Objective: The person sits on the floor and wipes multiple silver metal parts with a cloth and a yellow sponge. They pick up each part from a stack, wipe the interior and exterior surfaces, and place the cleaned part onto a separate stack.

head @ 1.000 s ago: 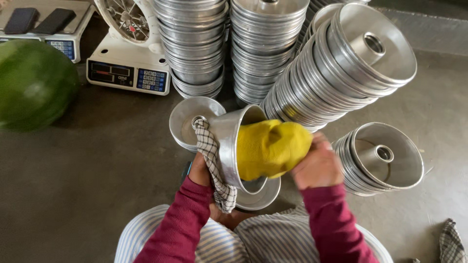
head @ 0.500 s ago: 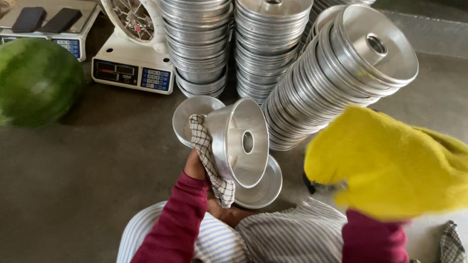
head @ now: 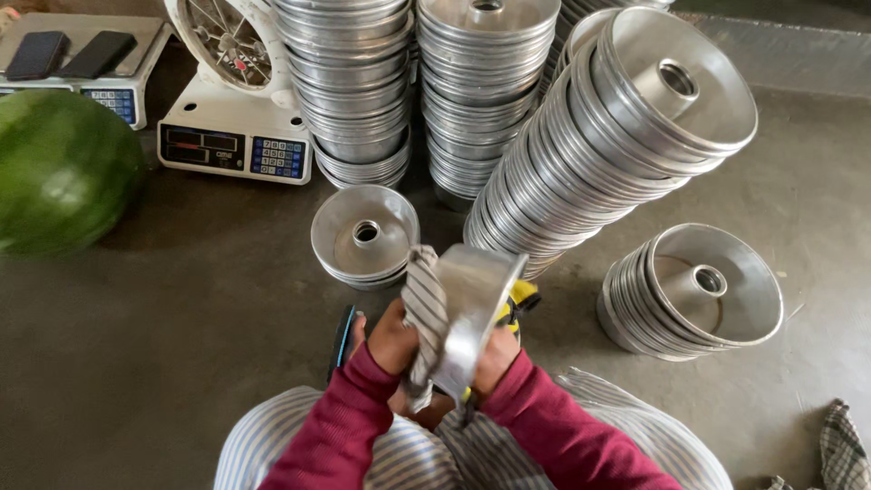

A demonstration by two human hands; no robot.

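white scale's dark display (head: 194,145), blue keypad (head: 277,157), top left

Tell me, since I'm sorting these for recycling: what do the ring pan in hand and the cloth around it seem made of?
The ring pan looks like bare aluminium or similar light metal: dull silver sheen, thin rim, matching the stacked pans. The cloth looks like woven cotton, striped, soft and creased, though the fibre is uncertain.

Bare grey concrete floor (head: 181,327) lies open to the left, between the round green watermelon (head: 59,168) and the short stack of shiny aluminium ring moulds (head: 365,238). Ahead, tall stacks of aluminium moulds (head: 358,82) and a leaning stack (head: 617,136) wall off passage; a low stack (head: 694,290) crowds the right.
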